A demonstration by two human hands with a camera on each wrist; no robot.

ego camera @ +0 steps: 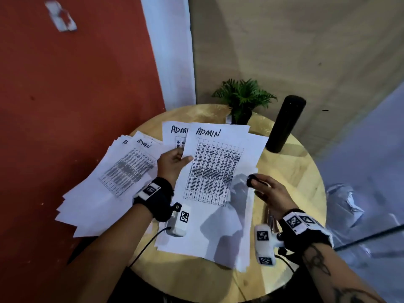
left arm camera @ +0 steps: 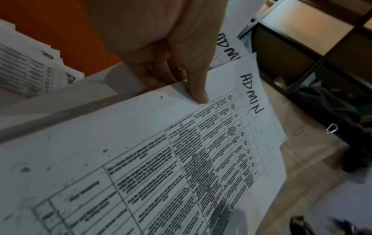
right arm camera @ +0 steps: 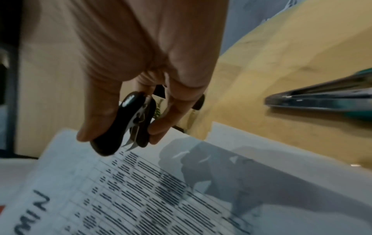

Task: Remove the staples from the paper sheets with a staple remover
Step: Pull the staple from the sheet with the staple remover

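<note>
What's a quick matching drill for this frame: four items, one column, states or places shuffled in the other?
Items:
1. staple remover
2. lifted ADMIN sheet
3. black cylinder
4. potted plant

States or places:
A. standing at the table's far edge, green fronds
B. pinched at its edge by the left hand
C. gripped in the right hand
D. upright on the table, right of the papers

Pairs: 1-C, 2-B, 3-D, 4-A
</note>
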